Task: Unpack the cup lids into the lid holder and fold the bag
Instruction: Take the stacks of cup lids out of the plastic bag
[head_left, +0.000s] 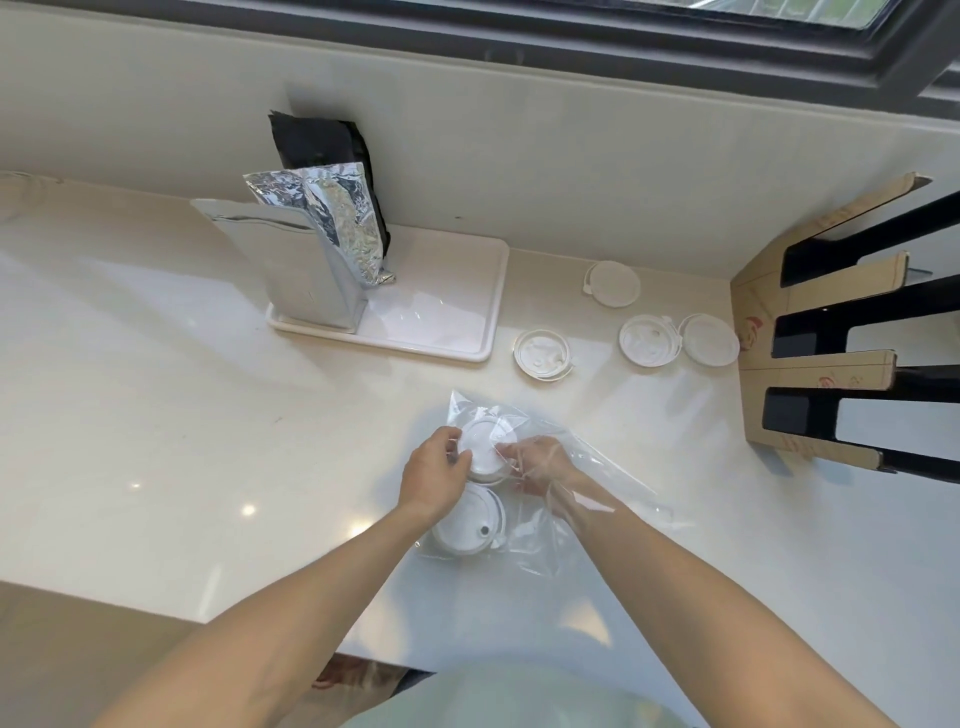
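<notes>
A clear plastic bag (587, 499) lies on the white counter in front of me. My right hand (540, 462) is inside the bag, and its fingers touch a white cup lid (483, 447) there. From outside the bag, my left hand (434, 475) pinches the same lid's left rim through the plastic. A second white lid (467, 530) lies in the bag nearer to me, partly under my left wrist. Several loose lids rest on the counter beyond: one (613, 283), one (541, 354) and a pair (678, 340). The cardboard-and-black lid holder (831, 353) stands at the right.
A white tray (441, 306) at the back holds two silver foil pouches (306, 260) and a black pouch (322, 145) against the wall. The counter's front edge runs at lower left. A dark window frame crosses the top.
</notes>
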